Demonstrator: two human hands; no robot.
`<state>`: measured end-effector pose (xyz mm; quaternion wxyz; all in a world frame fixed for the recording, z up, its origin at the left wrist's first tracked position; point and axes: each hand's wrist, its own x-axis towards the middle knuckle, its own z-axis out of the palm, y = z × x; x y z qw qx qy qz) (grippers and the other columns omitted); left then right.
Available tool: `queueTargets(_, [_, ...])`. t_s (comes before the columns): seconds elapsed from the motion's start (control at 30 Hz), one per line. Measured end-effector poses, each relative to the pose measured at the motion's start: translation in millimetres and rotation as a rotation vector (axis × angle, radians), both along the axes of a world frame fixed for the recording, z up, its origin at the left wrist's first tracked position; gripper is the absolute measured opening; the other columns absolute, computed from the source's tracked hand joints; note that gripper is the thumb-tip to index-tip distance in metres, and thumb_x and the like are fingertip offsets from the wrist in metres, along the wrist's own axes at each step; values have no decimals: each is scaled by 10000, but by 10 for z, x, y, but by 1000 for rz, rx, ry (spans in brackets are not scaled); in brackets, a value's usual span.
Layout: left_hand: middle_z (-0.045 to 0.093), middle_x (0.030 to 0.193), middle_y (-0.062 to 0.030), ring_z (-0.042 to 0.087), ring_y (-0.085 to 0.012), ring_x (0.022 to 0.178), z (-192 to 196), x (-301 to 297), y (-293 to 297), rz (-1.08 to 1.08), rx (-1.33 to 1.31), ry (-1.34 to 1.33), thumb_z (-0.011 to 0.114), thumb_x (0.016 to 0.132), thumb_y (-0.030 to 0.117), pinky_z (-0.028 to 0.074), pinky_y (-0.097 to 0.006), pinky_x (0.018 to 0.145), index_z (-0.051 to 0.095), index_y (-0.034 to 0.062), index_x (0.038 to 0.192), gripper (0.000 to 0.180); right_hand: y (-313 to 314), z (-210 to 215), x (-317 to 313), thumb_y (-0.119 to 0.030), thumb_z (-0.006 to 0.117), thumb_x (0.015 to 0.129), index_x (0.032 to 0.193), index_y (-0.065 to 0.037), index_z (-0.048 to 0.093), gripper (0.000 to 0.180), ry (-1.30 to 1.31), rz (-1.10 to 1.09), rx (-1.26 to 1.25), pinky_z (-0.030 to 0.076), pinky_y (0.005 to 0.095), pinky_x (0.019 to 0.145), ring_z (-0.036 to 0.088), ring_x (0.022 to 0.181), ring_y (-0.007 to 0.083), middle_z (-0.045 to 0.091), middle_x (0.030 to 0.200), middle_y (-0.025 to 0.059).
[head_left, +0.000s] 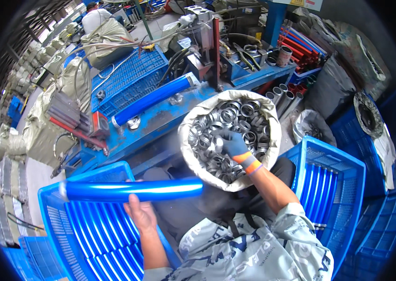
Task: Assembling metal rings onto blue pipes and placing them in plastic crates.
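My bare left hand (141, 213) grips a shiny blue tube (160, 188), held level above the crate at left. A silvery band shows at the tube's left end. My right hand (236, 145), in a grey-blue glove with an orange cuff, reaches into a white sack (185, 157) full of loose metal rings (249, 137). Its fingers are closed at one metal ring (216, 143), partly hiding it. On the blue workbench (132, 143) lies another blue tube (153, 100) with a silvery ring at its far end.
Blue crates with blue tubes stand at my left (48, 199) and right (358, 187). A clamp-like machine (206, 35) and pliers (246, 57) are on the bench. Red tubes (301, 54) and a small bag (314, 126) lie beyond. A person (96, 19) sits far back.
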<state>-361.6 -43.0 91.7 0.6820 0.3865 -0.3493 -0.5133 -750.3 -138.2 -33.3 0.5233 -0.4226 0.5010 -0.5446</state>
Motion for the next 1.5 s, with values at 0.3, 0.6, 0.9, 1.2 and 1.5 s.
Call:
queueTargets(0.3, [756,1391,-147,770,-297,1222,-250,-595,91,-143,180,241,746,1109,431,653,-466,1041,648,67,1458,513,792,1068,266,7,698,1063,1484,57,708,424,-193,100,-39,551,343,1158,720,1286,211,766,1413,153])
queueTargets(0.6, [731,1423,-147,732,-303,1290,-249,-635,151,-79,180,218,747,1105,446,627,-474,1095,628,63,1482,550,973,1272,336,-153,650,1154,1561,49,641,455,19,116,-127,437,374,1271,619,1474,260,691,1559,181])
queueTargets(0.9, [710,1470,-186,671,-337,1396,-297,-313,119,-103,261,317,739,1097,453,560,-539,1181,620,27,1501,599,861,1165,624,-49,755,1009,1655,28,548,683,-47,221,-35,484,345,1194,631,1375,185,683,1541,123])
queueTargets(1.2, [730,1273,-63,759,-249,1189,-506,-178,-38,98,225,343,858,1044,282,658,-522,1031,618,111,1402,464,353,410,656,-227,722,1110,1674,21,529,645,-37,175,-112,580,297,985,675,1155,127,676,1551,119])
queueTargets(1.5, [714,1355,-33,727,-231,1273,-463,416,120,212,209,513,827,1065,399,593,-515,1084,596,175,1403,466,-2051,455,595,-243,610,1184,1751,-29,417,636,400,317,-361,331,446,1340,431,1640,305,443,1792,174])
